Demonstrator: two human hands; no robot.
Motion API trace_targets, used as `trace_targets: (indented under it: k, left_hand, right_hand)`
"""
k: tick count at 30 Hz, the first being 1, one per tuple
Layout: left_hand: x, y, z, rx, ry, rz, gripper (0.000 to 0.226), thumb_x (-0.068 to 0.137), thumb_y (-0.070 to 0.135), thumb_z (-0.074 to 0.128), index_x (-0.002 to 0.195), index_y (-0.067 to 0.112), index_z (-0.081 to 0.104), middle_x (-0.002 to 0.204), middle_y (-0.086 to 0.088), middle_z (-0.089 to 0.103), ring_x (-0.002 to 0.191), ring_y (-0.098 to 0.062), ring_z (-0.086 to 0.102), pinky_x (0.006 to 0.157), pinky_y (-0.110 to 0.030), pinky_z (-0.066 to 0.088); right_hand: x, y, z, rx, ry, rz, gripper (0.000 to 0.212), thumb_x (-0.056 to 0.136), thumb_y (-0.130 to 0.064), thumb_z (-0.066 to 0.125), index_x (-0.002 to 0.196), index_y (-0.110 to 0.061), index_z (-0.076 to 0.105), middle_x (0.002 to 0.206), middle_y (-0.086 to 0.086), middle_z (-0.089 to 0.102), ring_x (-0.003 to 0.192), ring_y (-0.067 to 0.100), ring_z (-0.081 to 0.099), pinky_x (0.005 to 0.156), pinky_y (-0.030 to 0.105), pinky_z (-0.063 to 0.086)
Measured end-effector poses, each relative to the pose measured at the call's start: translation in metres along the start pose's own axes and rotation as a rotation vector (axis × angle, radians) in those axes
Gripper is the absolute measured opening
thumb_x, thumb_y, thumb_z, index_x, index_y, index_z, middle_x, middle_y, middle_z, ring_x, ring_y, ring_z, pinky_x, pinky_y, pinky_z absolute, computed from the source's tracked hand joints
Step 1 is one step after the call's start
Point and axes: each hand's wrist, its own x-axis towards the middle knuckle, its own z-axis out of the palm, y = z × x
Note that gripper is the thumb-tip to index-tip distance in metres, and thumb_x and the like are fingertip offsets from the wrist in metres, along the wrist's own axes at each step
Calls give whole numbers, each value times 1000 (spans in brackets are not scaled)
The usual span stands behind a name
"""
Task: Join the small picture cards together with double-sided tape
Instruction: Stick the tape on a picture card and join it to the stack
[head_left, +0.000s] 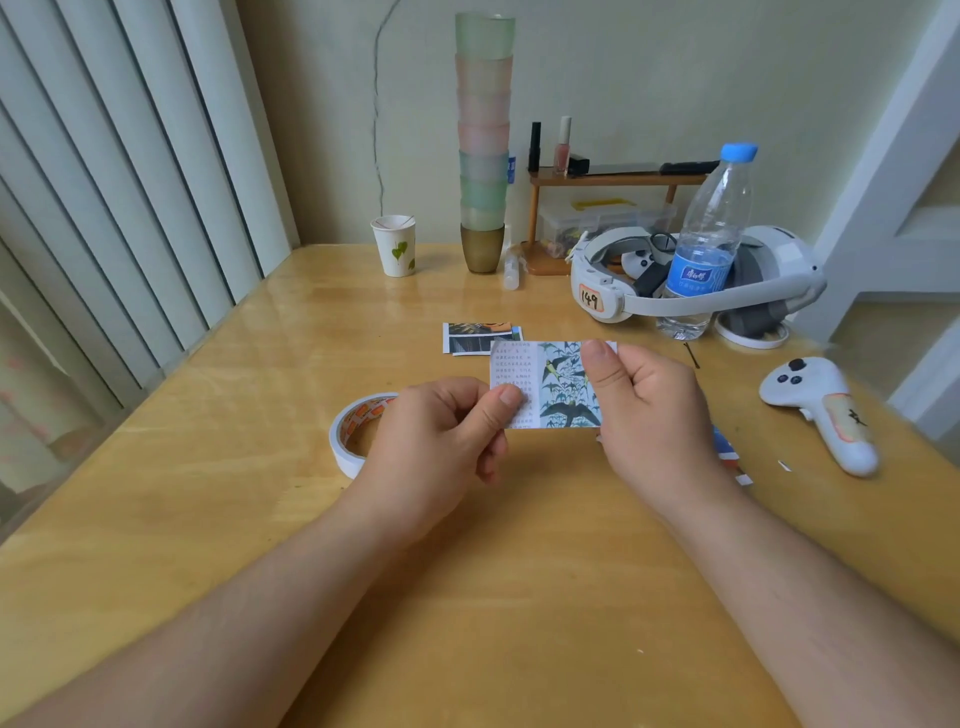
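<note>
Glossy yellow-tan wooden table (218, 415) against pale cream plaster wall (675, 78), thin dark crack (378, 104) running down it. White vertical slat blinds (104, 182) left, white painted frame (893, 182) right. Soft even daylight.

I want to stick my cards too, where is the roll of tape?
The tape roll lies on the wooden table at centre-left of the head view, just left of the left hand and partly behind it.
</note>
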Motion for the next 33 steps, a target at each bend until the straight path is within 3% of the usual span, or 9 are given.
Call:
trace_targets:
  k: [4,8,12,16,18,22,23,26,33]
  left_hand:
    - [2,4,4,-77,16,-13,46,102,35,65,65,7,61,58,-5,59,50,-19,53,60,-45,57]
    - [-2,7,3,-35,38,-40,46,105,36,61,68,8,61,59,-5,62,51,-19,57,59,-38,53]
    - [3,17,-5,117,51,-60,38,107,34,55,76,15,66,65,0,68,54,-14,62,58,-26,50]
    - [24,28,-25,296,26,-65,26,103,38,62,80,30,71,64,7,66,53,-13,59,54,-28,45]
    - [43,32,-36,370,8,-53,20,101,40,65,85,35,75,66,2,63,58,-19,56,58,-31,43]
    - [93,29,-50,430,35,-56,12,100,32,70,90,28,76,58,10,53,42,-7,34,50,-27,30]
    - [104,26,-52,453,48,-79,2,97,33,73,96,32,73,66,11,64,41,-4,41,49,-25,33]
    - [132,2,-55,496,108,-247,30,88,42,82,109,32,63,90,9,74,65,-3,64,54,-26,47]
    - [157,-43,-54,711,92,-329,9,83,42,71,87,34,71,92,10,72,84,-11,67,73,-30,58]
  right_hand:
    - [2,-1,0,-5,24,-17,60,99,-59,47,77,-3,54,67,18,54,66,40,50,58,55,53]
    - [3,-6,-5,129,-117,161,73,92,-74,51,81,-3,56,63,13,48,62,15,45,56,48,51]
    - [2,-6,-5,372,-185,332,18,100,-26,66,93,-10,72,66,-4,66,62,11,62,58,26,50]
    - [18,-11,-3,413,-154,368,10,100,-18,66,96,-16,75,74,-2,68,67,12,64,64,27,53]
    - [35,-16,0,353,-137,330,8,99,-21,68,95,-23,74,79,-3,69,70,11,63,68,30,57]
    - [77,-18,21,170,-133,277,3,96,-26,71,97,-24,73,86,-10,73,77,10,69,78,36,61]
    - [87,-16,29,103,-130,272,8,94,-30,73,102,-29,70,90,-11,73,82,12,71,77,36,62]
    - [109,2,54,-159,-140,252,17,91,-37,74,101,-32,62,92,-13,66,81,11,65,63,28,52]
    - [125,46,95,-480,-235,181,6,92,-28,64,87,-25,66,85,-5,69,79,21,66,67,35,58]
